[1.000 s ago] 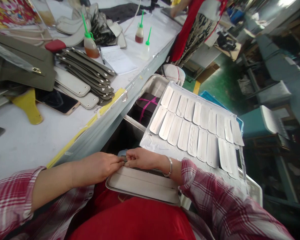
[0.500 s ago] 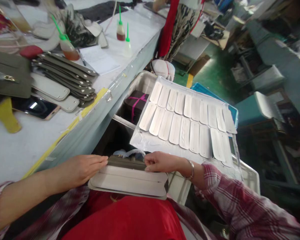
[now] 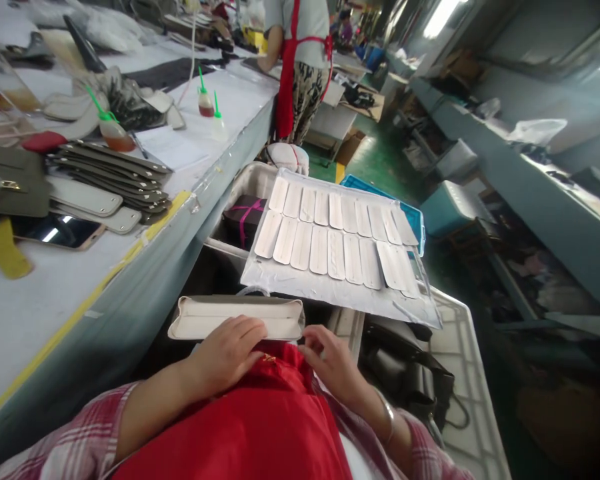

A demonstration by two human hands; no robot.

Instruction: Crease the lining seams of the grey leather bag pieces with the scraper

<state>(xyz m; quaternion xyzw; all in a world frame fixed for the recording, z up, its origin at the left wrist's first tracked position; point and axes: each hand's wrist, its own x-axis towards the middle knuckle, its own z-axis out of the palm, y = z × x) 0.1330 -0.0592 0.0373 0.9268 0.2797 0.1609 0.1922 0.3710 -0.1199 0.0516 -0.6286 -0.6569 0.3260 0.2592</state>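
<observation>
A bag piece (image 3: 200,318) with a whitish panel and a grey-green edge lies across my lap, over the red apron. My left hand (image 3: 230,350) rests on its near edge, right of the middle, with the fingers together over the panel. At the piece's right end is my right hand (image 3: 327,357), its fingers curled and slightly apart, with the fingertips at the corner. Beyond, a white board (image 3: 310,289) holds two rows of pale rounded strips (image 3: 335,253).
The worktable (image 3: 220,157) on the left bears stacked grey-green pieces (image 3: 115,177), a phone (image 3: 60,233) and green-tipped bottles (image 3: 115,133). White crates (image 3: 473,373) stand beneath and beside the board. A person in a red apron (image 3: 286,100) stands farther off.
My left hand has moved right, from the left end onto the panel. My right hand has come down to the right end. The panel has tilted, and the view has risen.
</observation>
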